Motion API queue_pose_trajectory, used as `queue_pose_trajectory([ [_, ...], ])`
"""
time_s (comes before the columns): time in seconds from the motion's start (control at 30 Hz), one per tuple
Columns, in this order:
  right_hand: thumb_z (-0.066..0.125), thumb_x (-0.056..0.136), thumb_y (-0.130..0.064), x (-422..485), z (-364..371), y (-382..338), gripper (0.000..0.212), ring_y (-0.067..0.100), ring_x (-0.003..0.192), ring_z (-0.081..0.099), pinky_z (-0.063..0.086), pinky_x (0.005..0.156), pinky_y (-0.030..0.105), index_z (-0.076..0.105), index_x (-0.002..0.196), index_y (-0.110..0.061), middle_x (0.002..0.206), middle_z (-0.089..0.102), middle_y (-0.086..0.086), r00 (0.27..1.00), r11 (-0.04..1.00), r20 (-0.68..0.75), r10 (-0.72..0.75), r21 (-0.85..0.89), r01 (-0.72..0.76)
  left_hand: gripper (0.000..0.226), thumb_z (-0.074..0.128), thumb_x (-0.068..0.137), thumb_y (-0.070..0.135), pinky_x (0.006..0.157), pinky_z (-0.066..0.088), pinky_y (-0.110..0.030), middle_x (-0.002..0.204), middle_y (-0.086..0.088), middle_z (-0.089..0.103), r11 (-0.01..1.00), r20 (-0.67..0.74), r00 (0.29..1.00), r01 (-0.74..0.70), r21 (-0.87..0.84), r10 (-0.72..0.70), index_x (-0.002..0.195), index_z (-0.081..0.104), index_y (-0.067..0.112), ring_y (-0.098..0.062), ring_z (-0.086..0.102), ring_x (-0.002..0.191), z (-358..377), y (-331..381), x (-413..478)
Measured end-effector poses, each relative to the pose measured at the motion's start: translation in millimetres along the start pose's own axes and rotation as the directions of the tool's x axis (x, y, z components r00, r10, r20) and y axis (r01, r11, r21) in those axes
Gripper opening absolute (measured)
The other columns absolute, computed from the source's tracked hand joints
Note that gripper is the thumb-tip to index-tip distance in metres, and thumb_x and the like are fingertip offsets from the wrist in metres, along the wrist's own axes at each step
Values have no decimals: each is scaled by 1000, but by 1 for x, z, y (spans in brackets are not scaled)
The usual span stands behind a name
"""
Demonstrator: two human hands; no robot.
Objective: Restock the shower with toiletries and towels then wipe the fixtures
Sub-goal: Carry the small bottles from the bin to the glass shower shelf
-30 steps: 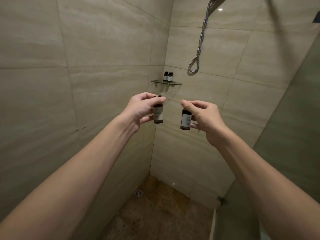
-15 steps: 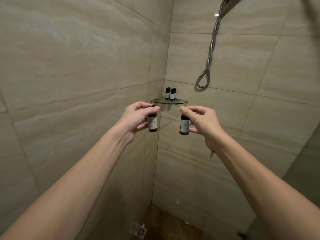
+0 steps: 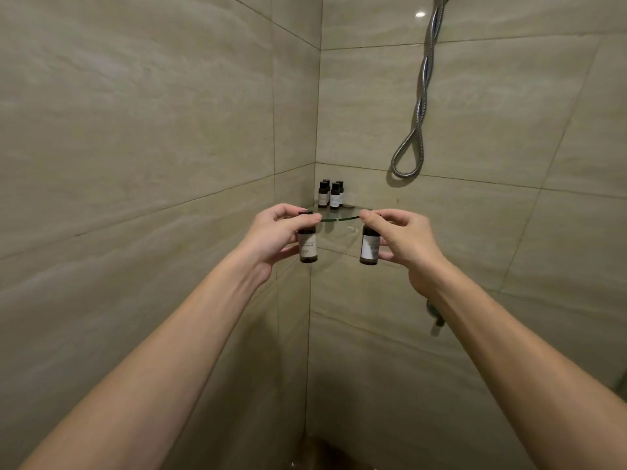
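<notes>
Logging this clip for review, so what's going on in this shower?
A person reaches toward the shower corner with a small dark toiletry bottle in each grip. The left grip pinches the left bottle near its cap, and the right grip holds the right bottle the same way. Both are roughly upright, just below the glass corner shelf, not yet set down. Matching bottles already stand on it.
</notes>
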State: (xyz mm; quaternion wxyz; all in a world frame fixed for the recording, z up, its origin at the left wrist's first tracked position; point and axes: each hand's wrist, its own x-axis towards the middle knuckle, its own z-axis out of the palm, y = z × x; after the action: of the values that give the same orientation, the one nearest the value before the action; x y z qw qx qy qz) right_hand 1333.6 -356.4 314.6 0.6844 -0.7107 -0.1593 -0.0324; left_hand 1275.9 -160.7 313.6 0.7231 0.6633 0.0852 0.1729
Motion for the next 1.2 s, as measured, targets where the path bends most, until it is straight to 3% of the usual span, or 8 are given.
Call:
queue_pose_trajectory([
  [0.17, 79, 87, -29, 77, -3, 26, 20, 2, 57, 58, 56, 55, 20, 75, 93, -10, 79, 64, -2, 999, 999, 47, 13, 30, -15, 30, 84, 79, 18, 69, 58, -26, 96, -2, 74, 1000, -50, 999, -5, -5, 5, 104, 68, 16, -16, 69, 84, 22, -13, 66],
  [0.33, 79, 86, -31, 152, -6, 51, 29, 4, 61, 63, 62, 75, 39, 75, 101, -7, 85, 68, -1, 986, 997, 150, 69, 18, -72, 31, 82, 80, 18, 75, 59, -27, 92, -2, 75, 999, -105, 994, 13, 45, -8, 109, 70, 14, -12, 67, 74, 43, -23, 129],
  [0.53, 80, 85, -31, 219, 2, 76, 26, 11, 71, 67, 62, 76, 40, 76, 99, -10, 86, 72, 1, 981, 997, 186, 62, 40, -71, 29, 82, 81, 18, 59, 56, -20, 86, -2, 73, 999, -174, 985, 9, 33, -4, 107, 69, 16, -11, 63, 67, 55, -36, 183],
  [0.67, 79, 86, -29, 244, 14, 91, 23, 3, 60, 66, 62, 68, 35, 76, 99, -11, 79, 72, -3, 978, 997, 201, 50, 47, -61, 26, 80, 83, 17, 59, 55, -22, 73, 4, 75, 1000, -205, 979, 12, 18, -8, 105, 68, 17, -5, 68, 58, 55, -43, 207],
  [0.8, 79, 86, -28, 261, 22, 100, 22, 4, 63, 70, 64, 66, 33, 75, 98, -9, 78, 72, -3, 978, 997, 205, 43, 46, -54, 22, 80, 82, 16, 70, 57, -33, 81, -3, 77, 1000, -197, 980, 9, 11, -6, 101, 69, 17, -14, 70, 67, 48, -51, 233],
  [0.93, 81, 84, -31, 276, 32, 103, 24, 14, 76, 73, 64, 72, 44, 76, 97, -10, 87, 76, 4, 980, 1000, 196, 22, 10, -24, 26, 81, 82, 17, 78, 58, -35, 82, -3, 76, 1000, -159, 987, -4, 23, 8, 105, 70, 15, -13, 68, 69, 41, -58, 259],
  [1.07, 84, 81, -32, 292, 47, 104, 23, 30, 93, 74, 59, 85, 56, 77, 93, -14, 89, 77, 4, 990, 999, 141, 32, -13, -30, 28, 82, 81, 22, 71, 57, -30, 92, -5, 78, 999, -143, 990, -10, 39, 15, 106, 71, 17, -15, 74, 76, 36, -63, 287],
  [1.2, 85, 77, -37, 311, 64, 111, 22, 23, 90, 75, 59, 88, 53, 77, 86, -19, 88, 78, 0, 993, 998, 118, -23, -63, 31, 27, 84, 79, 28, 72, 56, -31, 96, -2, 77, 993, -146, 988, -36, 112, 52, 103, 73, 21, -18, 74, 84, 31, -71, 308],
])
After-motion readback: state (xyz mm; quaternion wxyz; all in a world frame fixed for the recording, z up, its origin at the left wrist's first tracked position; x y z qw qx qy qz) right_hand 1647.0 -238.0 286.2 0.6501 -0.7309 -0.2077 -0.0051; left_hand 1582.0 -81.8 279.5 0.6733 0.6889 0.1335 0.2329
